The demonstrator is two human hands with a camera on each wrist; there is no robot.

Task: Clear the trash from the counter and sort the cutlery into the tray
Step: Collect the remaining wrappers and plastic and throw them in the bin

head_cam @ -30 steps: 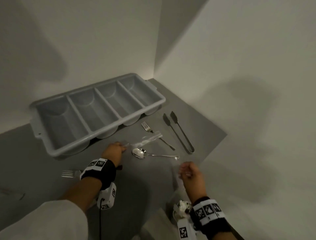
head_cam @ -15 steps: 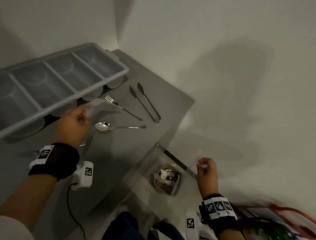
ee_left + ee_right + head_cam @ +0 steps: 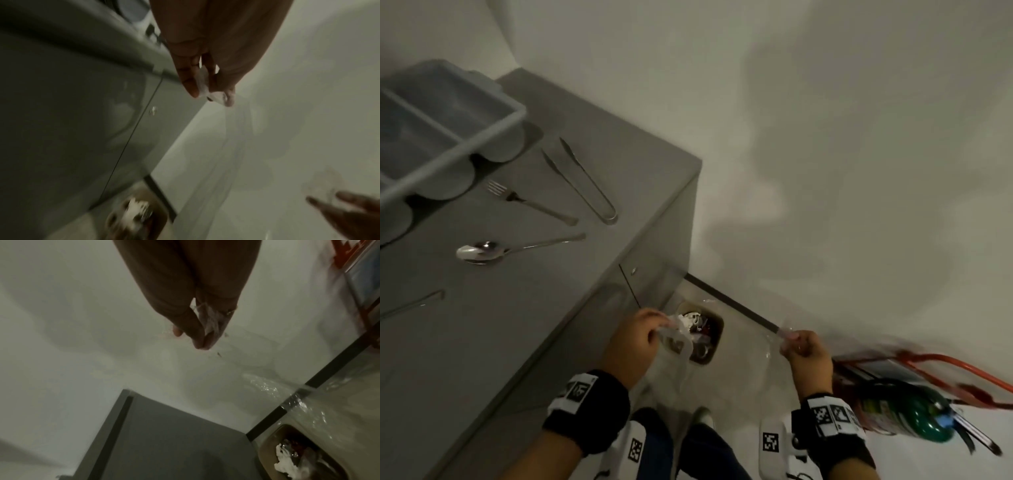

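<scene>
Both hands have swung off the surface (image 3: 524,329); left hand (image 3: 631,341) and right hand (image 3: 806,354) fingers pinch clear wrappers (image 3: 678,346) above the bin (image 3: 717,323); release squarely over its opening

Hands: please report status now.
Left hand pinches clear wrapper, right hand another, above trash bin. Spoon, fork, tongs remain on counter.

At your 4 o'clock lies a green cylinder (image 3: 907,414) with a blue fitting, blurred, just beside a red frame (image 3: 945,368) that runs off toward 3 o'clock. A pale wall (image 3: 825,137) fills your view from 12 to 3 o'clock, with soft shadows on it. A black strip (image 3: 736,308) edges its foot. At 6 o'clock you see dark blue trousers (image 3: 709,452) over pale floor (image 3: 743,383).
</scene>
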